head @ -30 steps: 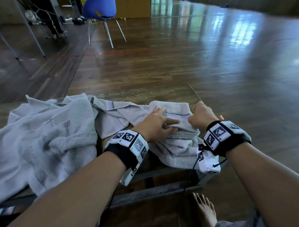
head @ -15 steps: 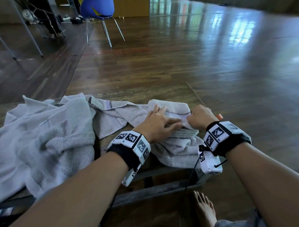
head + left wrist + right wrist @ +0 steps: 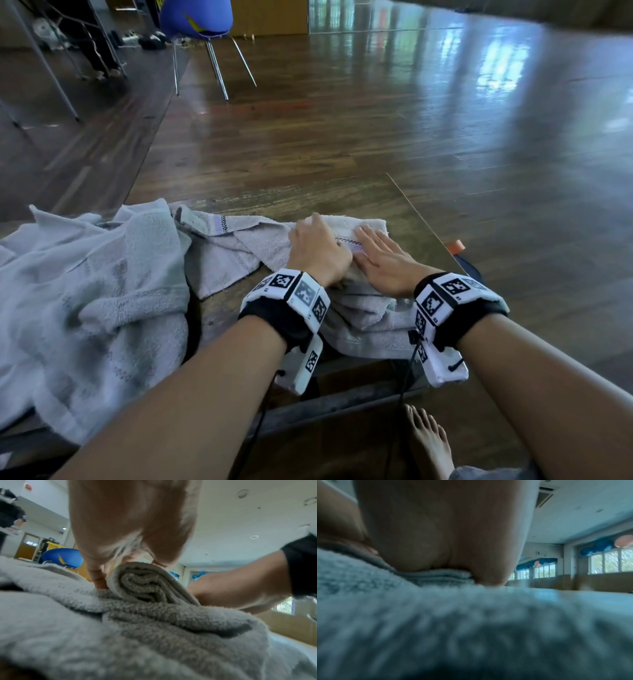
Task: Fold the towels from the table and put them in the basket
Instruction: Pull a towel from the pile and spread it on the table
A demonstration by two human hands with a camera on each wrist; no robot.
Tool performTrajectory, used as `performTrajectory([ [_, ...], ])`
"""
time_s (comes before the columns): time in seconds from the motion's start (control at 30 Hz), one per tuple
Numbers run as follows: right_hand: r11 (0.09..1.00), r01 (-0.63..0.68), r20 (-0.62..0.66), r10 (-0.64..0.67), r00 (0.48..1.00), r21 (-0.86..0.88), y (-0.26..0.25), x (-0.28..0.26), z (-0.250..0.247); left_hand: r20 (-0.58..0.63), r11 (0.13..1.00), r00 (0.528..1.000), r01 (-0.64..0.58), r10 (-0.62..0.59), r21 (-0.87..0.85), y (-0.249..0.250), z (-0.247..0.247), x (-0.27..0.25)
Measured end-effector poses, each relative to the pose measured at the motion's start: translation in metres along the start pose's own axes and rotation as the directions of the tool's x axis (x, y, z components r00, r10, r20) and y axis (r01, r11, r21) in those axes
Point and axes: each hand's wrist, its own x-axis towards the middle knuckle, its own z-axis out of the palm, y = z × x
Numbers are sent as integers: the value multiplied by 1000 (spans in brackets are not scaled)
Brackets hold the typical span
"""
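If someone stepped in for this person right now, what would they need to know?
Left hand: fingers curled round the folded towel at the table's right end.
Right hand: flat, pressing the same towel.
A second towel and a larger crumpled one lie unfolded on the table, to the left.
Done: first towel nearly folded.
Left: fold the others, basket them all; no basket in view.

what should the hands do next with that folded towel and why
Probably lift it off as one bundle. The folded towel already lies in stacked layers, with the right hand flat on top and the left hand gripping its near-left end. No basket is in view, so where it goes cannot be told.
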Motion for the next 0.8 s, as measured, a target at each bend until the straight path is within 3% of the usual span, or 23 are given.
performTrajectory([
  [0.1, 999, -9, 38, 7, 999, 50, 3, 0, 0, 23, 917, 971, 231, -236, -326, 1, -5, 8],
  [0.2, 998, 2, 55, -5, 998, 60, 2, -1, -1, 146, 750, 934, 349, -325, -562, -4, -13, 15],
  [0.33, 984, 25, 45, -34, 998, 176, -3, -4, -13, 199, 738, 947, 322, -253, -592, -6, -17, 15],
  [0.43, 935, -20, -104, 61, 993, 355, -12, -11, -29, 228, 679, 958, 285, -175, -676, 3, -30, 8],
  [0.53, 881, -23, -258, 163, 952, 472, -21, -22, -42, 254, 574, 966, 228, -36, -786, 10, -53, -5],
  [0.67, 661, 28, -249, 243, 938, 750, -43, -47, -56, 269, 486, 958, 191, 96, -853, 5, -91, -35],
  [0.73, 457, 96, -224, 234, 946, 884, -66, -59, -65, 260, 468, 955, 165, 144, -868, -2, -119, -53],
  [0.8, 267, 148, -190, 136, 972, 952, -98, -69, -71, 227, 461, 963, 136, 148, -877, -13, -154, -72],
])
